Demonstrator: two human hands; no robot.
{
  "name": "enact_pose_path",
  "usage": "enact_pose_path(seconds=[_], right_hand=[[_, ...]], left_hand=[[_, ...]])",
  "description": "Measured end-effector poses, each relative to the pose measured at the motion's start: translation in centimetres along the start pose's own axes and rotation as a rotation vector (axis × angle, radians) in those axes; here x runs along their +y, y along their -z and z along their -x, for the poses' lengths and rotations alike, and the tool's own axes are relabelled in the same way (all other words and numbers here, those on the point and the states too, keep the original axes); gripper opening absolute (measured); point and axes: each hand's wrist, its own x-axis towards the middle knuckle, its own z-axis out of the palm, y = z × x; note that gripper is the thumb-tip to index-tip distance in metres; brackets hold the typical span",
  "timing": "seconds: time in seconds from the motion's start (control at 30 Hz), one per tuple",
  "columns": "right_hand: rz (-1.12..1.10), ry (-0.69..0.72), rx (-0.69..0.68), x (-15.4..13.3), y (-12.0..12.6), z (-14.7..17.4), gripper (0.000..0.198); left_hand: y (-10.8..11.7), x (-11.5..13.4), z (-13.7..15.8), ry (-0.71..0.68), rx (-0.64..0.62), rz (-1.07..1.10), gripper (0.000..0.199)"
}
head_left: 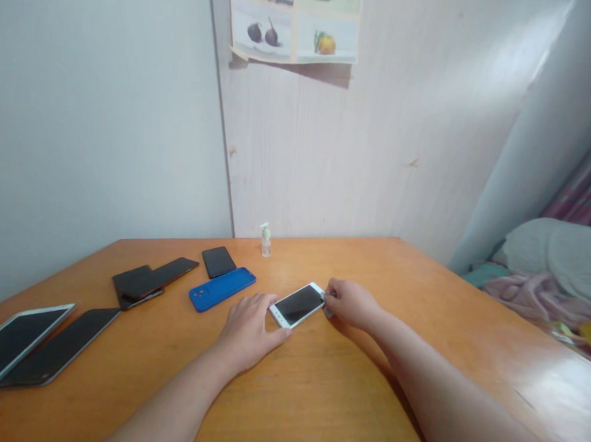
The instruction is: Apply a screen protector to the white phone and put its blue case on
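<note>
A white smartphone (299,306) with a dark screen lies face up on the wooden table, tilted so its far end points right. My left hand (252,332) holds its near left end, thumb along the front edge and fingers at the back edge. At the phone's right end is my right hand (349,302), fingers pinched together. A small greyish bit shows under those fingertips, too small to name. A blue phone case (222,290) lies just left of the phone, next to a dark phone (218,261) behind it.
Several dark flat devices lie at the left, including a stacked pair (159,279) and a long dark one (65,347). A white-framed tablet (15,344) overlaps the latter. Near the wall stands a small clear pump bottle (266,244). Bedding (558,264) is heaped beyond the table's right edge.
</note>
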Motion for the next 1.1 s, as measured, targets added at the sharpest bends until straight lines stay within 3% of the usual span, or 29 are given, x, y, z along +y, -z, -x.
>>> enact_pose_path(seconds=[0.07,0.23,0.47,0.7,0.77,0.93,1.1], right_hand=[[-0.011,0.035,-0.01,-0.5,-0.2,0.4,0.013],[-0.101,0.276,-0.081,-2.2,-1.0,1.8,0.011],[0.036,-0.01,0.0,-1.0,0.2,0.7,0.014],[-0.094,0.325,-0.038,-3.5,-1.6,2.8,0.012],[-0.092,0.331,-0.038,-3.6,-1.6,2.9,0.012],[0.012,0.175,-0.015,-2.8,-1.0,2.1,0.014],[-0.139,0.383,-0.031,-3.9,-1.7,3.2,0.015]], left_hand=[[-0.1,-0.1,0.0,-0.016,0.009,-0.001,0.055],[-0.1,-0.2,0.0,-0.025,0.008,0.005,0.053],[0.0,-0.1,0.0,-0.013,-0.001,0.005,0.054],[0.3,0.2,0.0,0.004,-0.022,0.002,0.05],[0.4,0.3,0.0,0.016,-0.031,0.002,0.051],[0.3,0.2,0.0,0.009,-0.019,-0.002,0.052],[0.2,-0.1,0.0,-0.007,-0.016,-0.006,0.051]])
